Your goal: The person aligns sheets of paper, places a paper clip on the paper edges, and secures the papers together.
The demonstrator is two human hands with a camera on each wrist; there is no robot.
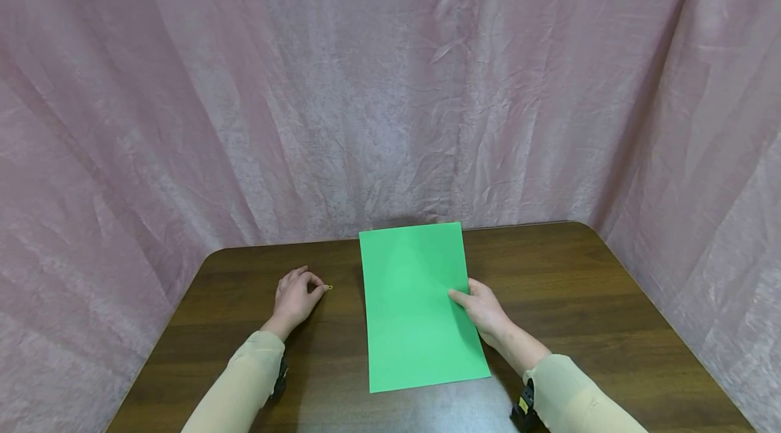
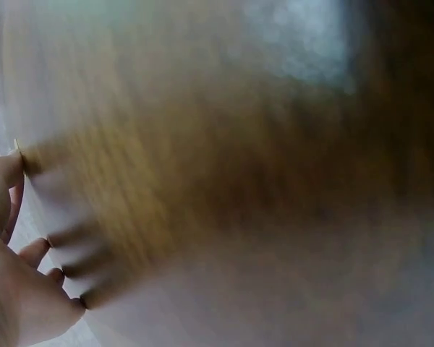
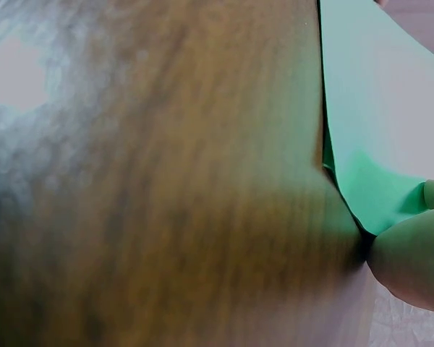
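Note:
A plain green sheet of paper extends over the middle of the table, its far edge near the table's back edge. My right hand grips its right edge, thumb on top and the other fingers hidden beneath. In the right wrist view the paper bends up at the held edge. To the left of the sheet, my left hand pinches a small yellow paper clip between thumb and index finger. Only a thin looped end of the clip shows. The left hand's other fingertips touch or nearly touch the tabletop.
A dark brown wooden table with rounded back corners lies under both hands. Pink velvet curtains hang behind it and along the sides. Light glares off the wood near the front. Both sleeves are pale, with black wrist devices.

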